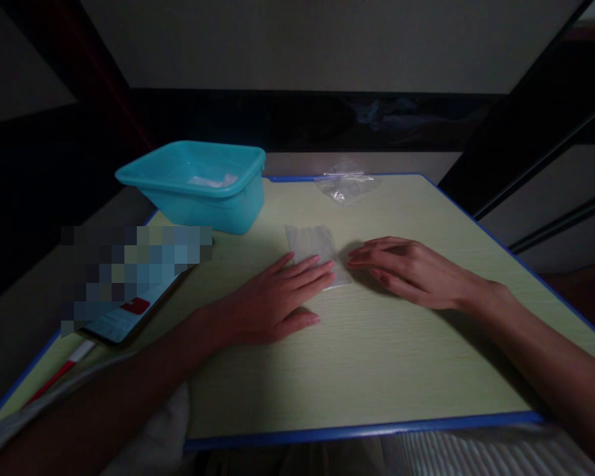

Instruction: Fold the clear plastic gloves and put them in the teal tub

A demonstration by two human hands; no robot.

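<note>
A small translucent packet (317, 242) lies flat near the middle of the pale table. My left hand (277, 294) rests on its lower part with fingers spread, the thumb on the table below it. Just right of the packet is my right hand (401, 271), palm down, fingers loosely bent and a little apart, with nothing seen in it. Its fingertips are close to the packet's right edge; whether they touch the table is hard to tell.
A turquoise plastic basket (248, 205) with something pale inside stands at the back left. A crumpled clear bag (347, 185) lies at the table's (367, 370) far edge. On the left are a phone (123, 317), partly blurred, and a red and white cable (64, 370).
</note>
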